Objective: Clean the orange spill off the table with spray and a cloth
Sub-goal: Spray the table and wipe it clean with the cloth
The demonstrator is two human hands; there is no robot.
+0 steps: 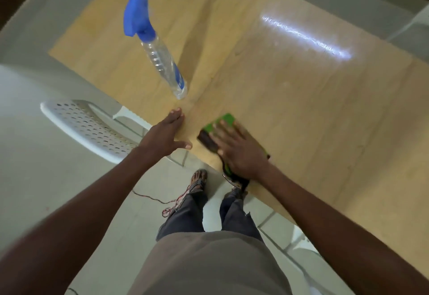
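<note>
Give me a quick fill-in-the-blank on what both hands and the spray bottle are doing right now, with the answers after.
1. The right hand presses flat on the green and dark ____.
2. The spray bottle, with its ____ trigger head, stands on the table and no hand holds it.
3. The left hand rests with straight fingers at the table's ____.
4. A white perforated ____ stands left of the table.

Answers: cloth; blue; edge; chair

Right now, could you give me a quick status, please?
Right hand flat on cloth, near edge. Left hand open on table. Spray bottle standing clear.
</note>
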